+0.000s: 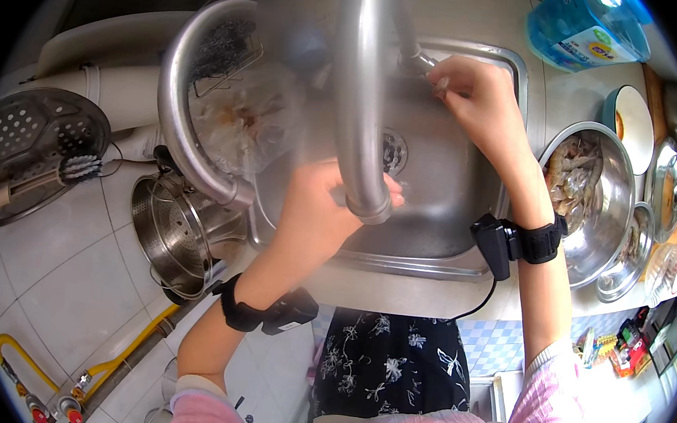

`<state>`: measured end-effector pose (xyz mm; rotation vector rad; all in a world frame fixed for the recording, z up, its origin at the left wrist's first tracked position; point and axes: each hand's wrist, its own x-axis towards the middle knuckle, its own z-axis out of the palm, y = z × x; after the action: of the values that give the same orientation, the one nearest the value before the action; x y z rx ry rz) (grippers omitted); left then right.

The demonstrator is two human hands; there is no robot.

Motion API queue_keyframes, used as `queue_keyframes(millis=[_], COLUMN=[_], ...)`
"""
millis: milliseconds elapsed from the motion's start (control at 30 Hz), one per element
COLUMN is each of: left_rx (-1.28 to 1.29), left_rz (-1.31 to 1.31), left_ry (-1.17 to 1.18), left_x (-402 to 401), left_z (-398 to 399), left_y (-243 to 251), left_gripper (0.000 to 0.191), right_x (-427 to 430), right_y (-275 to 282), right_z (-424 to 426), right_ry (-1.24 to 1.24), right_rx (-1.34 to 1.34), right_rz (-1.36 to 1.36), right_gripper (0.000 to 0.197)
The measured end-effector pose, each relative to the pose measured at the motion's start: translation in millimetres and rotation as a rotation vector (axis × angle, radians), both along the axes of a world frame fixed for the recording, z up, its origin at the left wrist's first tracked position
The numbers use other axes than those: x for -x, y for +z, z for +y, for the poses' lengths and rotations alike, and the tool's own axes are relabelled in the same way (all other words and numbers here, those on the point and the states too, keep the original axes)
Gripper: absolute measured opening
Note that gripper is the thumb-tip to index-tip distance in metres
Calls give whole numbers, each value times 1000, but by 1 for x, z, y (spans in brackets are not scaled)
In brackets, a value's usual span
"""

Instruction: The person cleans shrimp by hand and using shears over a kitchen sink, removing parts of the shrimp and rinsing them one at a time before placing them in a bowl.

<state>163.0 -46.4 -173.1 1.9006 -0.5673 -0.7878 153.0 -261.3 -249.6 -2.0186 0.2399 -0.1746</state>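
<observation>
My left hand (321,201) is over the near left part of a stainless steel sink (427,218). A curved metal faucet spout (361,112) hides part of its fingers, so what it may hold cannot be made out. Near the sink's far right corner, my right hand (481,97) has its thumb and fingertips pinched on a small greyish piece (442,86). Its fingers are right beside the faucet's metal lever (427,60), and whether they touch it is unclear. To the right of my right forearm, raw shrimp (574,176) lie in a large steel bowl (608,233).
A plastic bag (245,114) lies left of the sink. A steel strainer pot (164,233) and a perforated pan (17,126) with a brush (36,185) are farther left. At right are a blue detergent bottle (588,34), a white bowl (634,124) and a glass lid (665,189).
</observation>
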Motion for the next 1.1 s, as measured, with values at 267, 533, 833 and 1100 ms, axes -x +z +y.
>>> queue_keyframes(millis=[267, 533, 833, 1100], left_rx=[216, 181, 240, 235], left_rz=[140, 380, 750, 770], left_ry=[-34, 53, 192, 234], left_x=[0, 2, 12, 15], left_z=[11, 4, 4, 5], left_y=[-7, 2, -5, -6], left_gripper=[20, 8, 18, 22], right_x=[-2, -2, -2, -7], right_y=[1, -1, -4, -8], right_z=[-1, -4, -2, -12], right_ry=[6, -12, -21, -93], right_rx=[32, 19, 5, 219], right_rz=[-7, -86, -121, -250], right_gripper=[18, 21, 20, 21])
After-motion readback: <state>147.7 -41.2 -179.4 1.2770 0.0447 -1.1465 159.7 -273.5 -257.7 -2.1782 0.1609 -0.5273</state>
